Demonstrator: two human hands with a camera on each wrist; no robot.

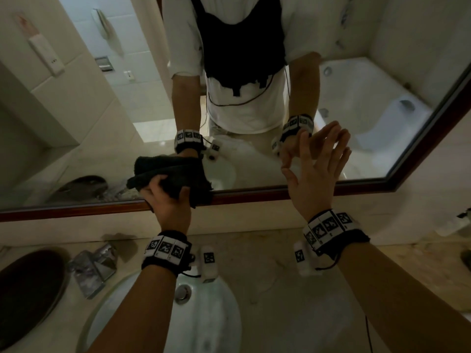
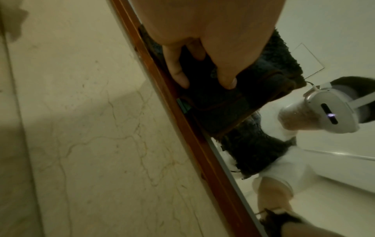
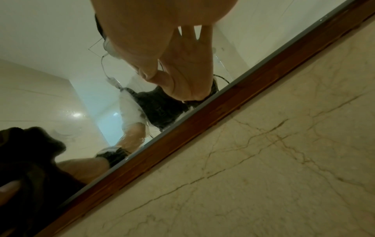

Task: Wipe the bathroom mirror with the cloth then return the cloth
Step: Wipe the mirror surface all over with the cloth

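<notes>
Both forearms reach up from the bottom of the head view toward the mirror (image 1: 254, 98), a broad pane in a red-brown wooden frame (image 1: 254, 193) just beyond the fingertips. Below the wrists lies the white sink (image 1: 216, 327), set in a veined beige marble counter (image 1: 293, 276). At the mirror's lower edge, the left hand (image 1: 169, 200) grips the cloth (image 1: 175, 180), fingers curled into its folds; the cloth is dark, thick and fuzzy, bunched in a folded wad that overlaps the frame and presses the glass, doubled by its reflection. To the right of it, well apart, the right hand (image 1: 309, 179) holds nothing, fingers spread wide and straight, tips at the glass.
</notes>
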